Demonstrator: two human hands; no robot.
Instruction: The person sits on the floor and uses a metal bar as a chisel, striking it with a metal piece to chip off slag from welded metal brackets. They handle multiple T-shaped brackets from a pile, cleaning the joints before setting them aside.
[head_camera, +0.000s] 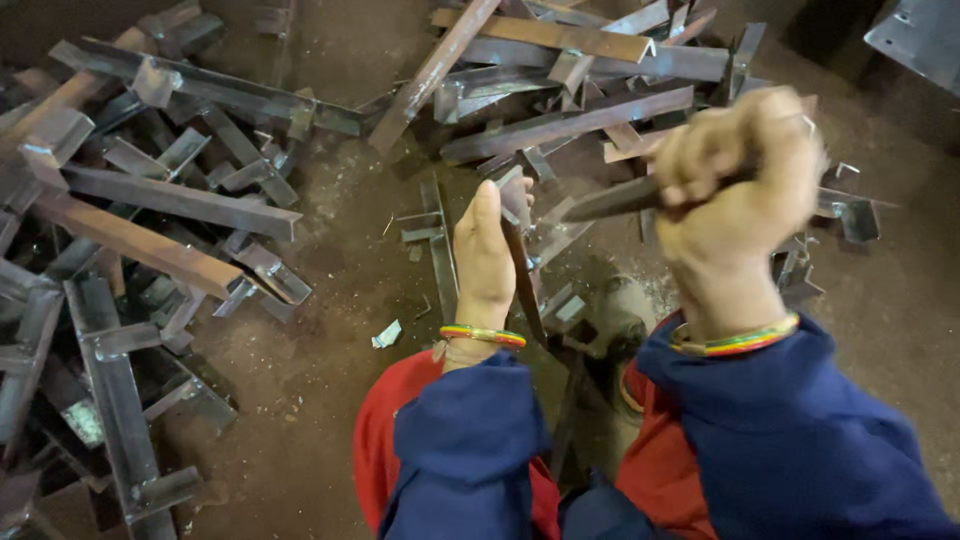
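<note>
My left hand (487, 255) grips a rusty angle-iron piece (522, 280) that stands on end on the dirt floor between my knees. My right hand (740, 180) is raised in a fist around a dark pointed metal tool (610, 200), whose tip points left toward the top of the held piece. Both wrists wear striped bangles, and both arms are in blue sleeves over red cloth.
A heap of welded angle-iron pieces (130, 230) covers the floor on the left. Another heap (560, 90) lies ahead beyond my hands. Small metal scraps (387, 335) dot the brown dirt floor between them. A grey metal sheet (925, 35) sits at the top right corner.
</note>
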